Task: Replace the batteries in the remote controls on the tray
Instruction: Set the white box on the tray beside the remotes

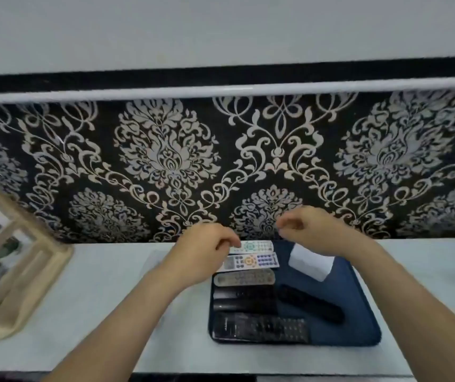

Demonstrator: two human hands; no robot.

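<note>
Head view. Left hand [203, 250] palm down over tray's far left corner, fingers curled, tips at end of white remote [256, 246]; grip itself unclear. Right hand [310, 230] raised above tray's far edge, fingers loosely curled, holding nothing visible. Dark blue tray [358, 312] on pale counter: six remotes, two white, one grey, three black; one white box [310, 261].

Looks like a home room: black damask wallpaper [165, 161] with silver pattern behind the table [96, 312], wooden framed rack [14, 257] at its left edge, household remotes [248, 261] on tray [358, 312].
</note>
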